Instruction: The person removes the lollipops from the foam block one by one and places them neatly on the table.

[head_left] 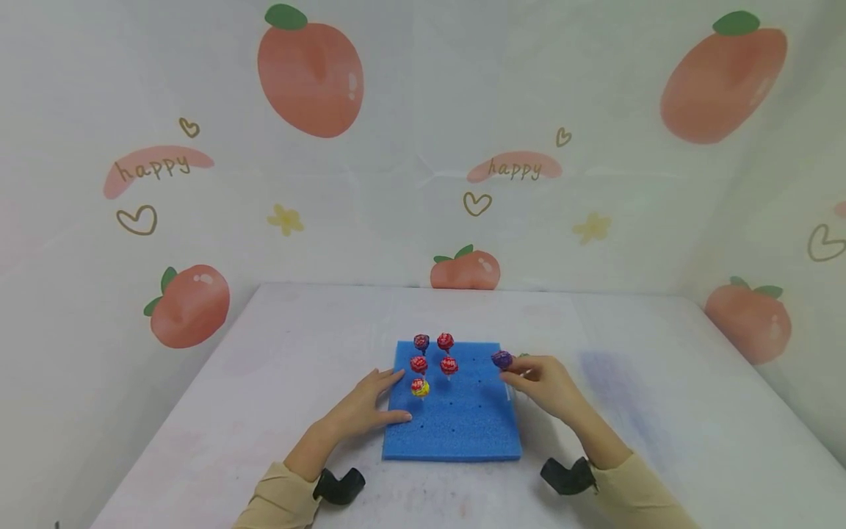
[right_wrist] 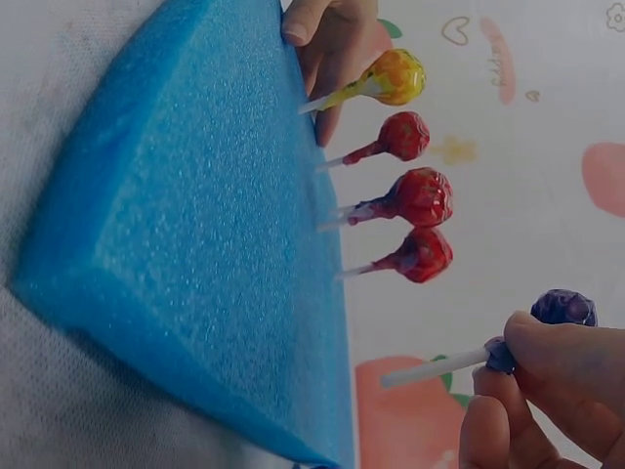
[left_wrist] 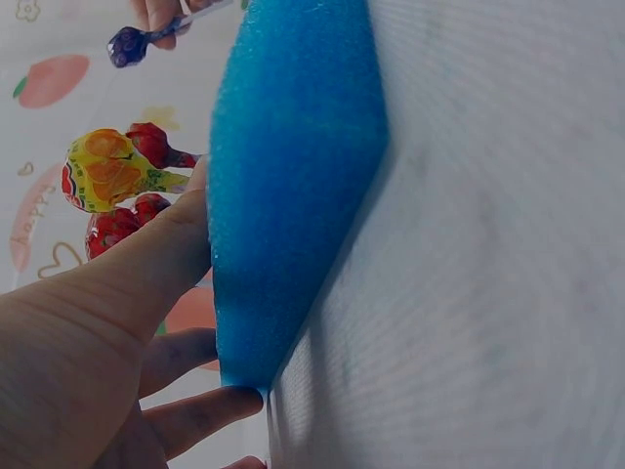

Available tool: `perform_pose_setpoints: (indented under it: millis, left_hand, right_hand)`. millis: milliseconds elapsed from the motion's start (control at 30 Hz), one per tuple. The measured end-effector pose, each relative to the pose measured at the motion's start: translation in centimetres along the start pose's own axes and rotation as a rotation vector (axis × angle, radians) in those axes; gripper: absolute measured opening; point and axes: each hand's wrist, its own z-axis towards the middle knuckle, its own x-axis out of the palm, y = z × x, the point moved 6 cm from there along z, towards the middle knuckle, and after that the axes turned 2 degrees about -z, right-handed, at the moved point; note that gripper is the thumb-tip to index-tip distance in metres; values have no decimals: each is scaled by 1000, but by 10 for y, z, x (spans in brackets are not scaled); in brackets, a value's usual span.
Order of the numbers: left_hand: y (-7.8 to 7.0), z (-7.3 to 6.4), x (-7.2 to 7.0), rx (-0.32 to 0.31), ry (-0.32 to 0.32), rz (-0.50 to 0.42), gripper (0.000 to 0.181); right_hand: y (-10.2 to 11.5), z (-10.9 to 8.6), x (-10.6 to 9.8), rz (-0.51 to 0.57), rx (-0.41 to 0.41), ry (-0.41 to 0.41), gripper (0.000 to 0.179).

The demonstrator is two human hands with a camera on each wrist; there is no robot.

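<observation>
My right hand [head_left: 545, 382] pinches a purple-wrapped lollipop [head_left: 501, 359] just below its head, over the right side of a blue foam block [head_left: 463, 437]. The right wrist view shows its white stick [right_wrist: 435, 369] free of the foam. On the block's left edge rests my left hand [head_left: 363, 404], thumb and fingers spread; in the left wrist view its thumb [left_wrist: 166, 254] lies against the foam. Stuck upright in the block's left part are a yellow-and-red lollipop [head_left: 419, 387], a dark-wrapped lollipop [head_left: 421, 342] and several red ones, among them a red lollipop [head_left: 449, 365].
Small dark holes dot the foam's surface to the right of and in front of the standing lollipops. The block lies on a white cloth-covered table [head_left: 317, 323]. Behind it rises a white curtain [head_left: 396, 206] printed with peaches. Black wrist-worn devices [head_left: 340, 486] sit at both cuffs.
</observation>
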Motion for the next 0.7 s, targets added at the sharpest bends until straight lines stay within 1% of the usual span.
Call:
perform_pose_setpoints:
  millis: [67, 233, 367, 700]
  left_hand:
    - [0, 0, 0, -1, 0, 1, 79]
    - [0, 0, 0, -12, -2, -1, 79]
    - [0, 0, 0, -17, 1, 1, 79]
    - [1, 0, 1, -8, -7, 4, 78]
  right_hand:
    - [-2, 0, -1, 8, -4, -6, 20]
    - [-7, -2, -5, 14, 21, -16, 20]
    - [-10, -3, -8, 19, 25, -21, 21]
    - [-17, -5, -13, -8, 44, -55, 20]
